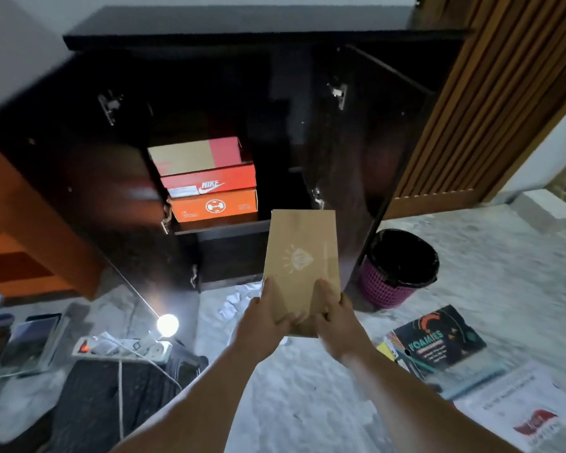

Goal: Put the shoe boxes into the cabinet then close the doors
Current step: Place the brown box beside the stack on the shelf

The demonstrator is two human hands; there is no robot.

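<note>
Now your left hand (pixel 264 313) and right hand (pixel 335 317) clamp the brown box's (pixel 303 256) near end, before the open cabinet (pixel 340 158), right of three stacked boxes (pixel 209 181); stiff, seemingly light cardboard; grip its sides.

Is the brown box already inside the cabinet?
No, both hands hold the brown box in front of the open cabinet.

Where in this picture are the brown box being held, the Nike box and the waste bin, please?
brown box (pixel 303 250): head view, on its top face by the printed logo.
Nike box (pixel 209 185): head view, on its red front face.
waste bin (pixel 386 289): head view, on its pink wall.
</note>
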